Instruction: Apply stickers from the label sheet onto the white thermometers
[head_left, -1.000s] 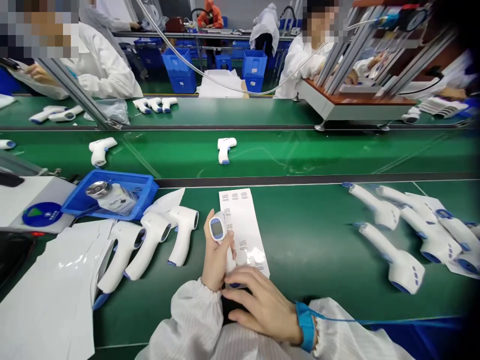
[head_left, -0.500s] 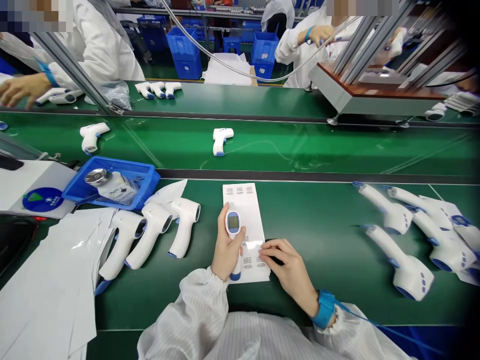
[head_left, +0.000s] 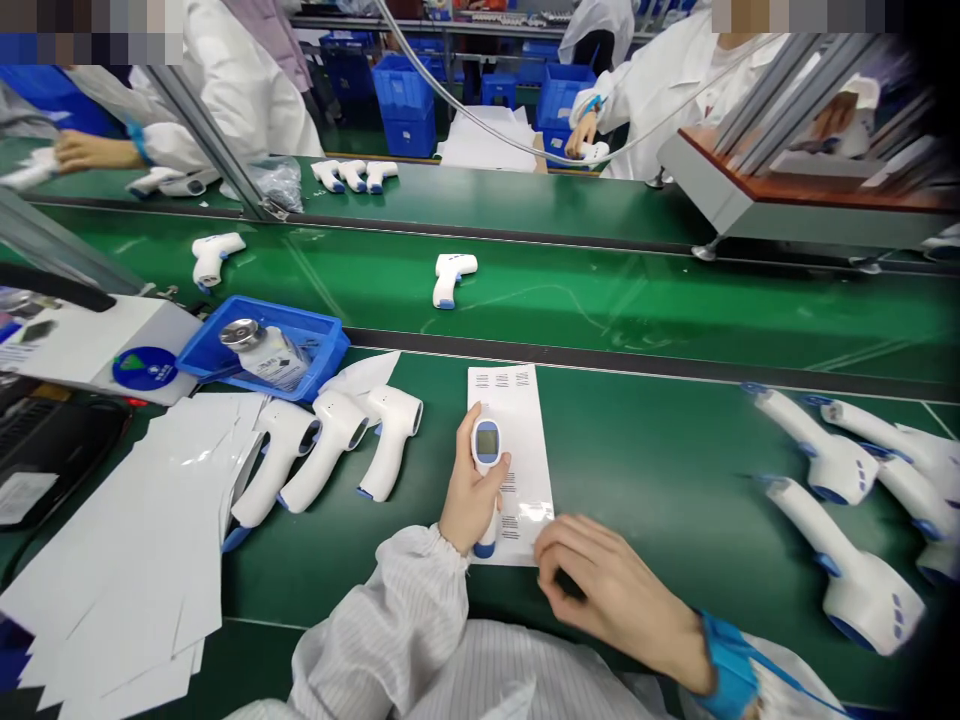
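Observation:
My left hand [head_left: 474, 500] is wrapped round the handle of a white and blue infrared thermometer [head_left: 487, 441], its small screen facing up. Beneath it lies a white sheet of printed labels [head_left: 517, 400]. My right hand [head_left: 600, 580] is beside the sheet's lower right corner, thumb and fingers curled into a pinch. Whatever its fingertips hold, if anything, is hidden. To the left, several more white thermometers [head_left: 388, 440] lie on the green table, overlapping some paper. On the right, others [head_left: 862, 590] lie with their blue ends toward me.
A blue tray [head_left: 322, 345] holds a metal-topped bottle [head_left: 262, 350]. Loose white papers [head_left: 142, 530] cover the left side. Across the green conveyor strip [head_left: 330, 270], which carries two thermometers [head_left: 454, 278], co-workers in white sleeves [head_left: 240, 90] sit opposite. A metal-framed fixture [head_left: 795, 200] stands far right.
My right hand has come down and toward me from the sheet's right edge to its lower corner. The left hand keeps its hold on the thermometer. The view has shifted slightly.

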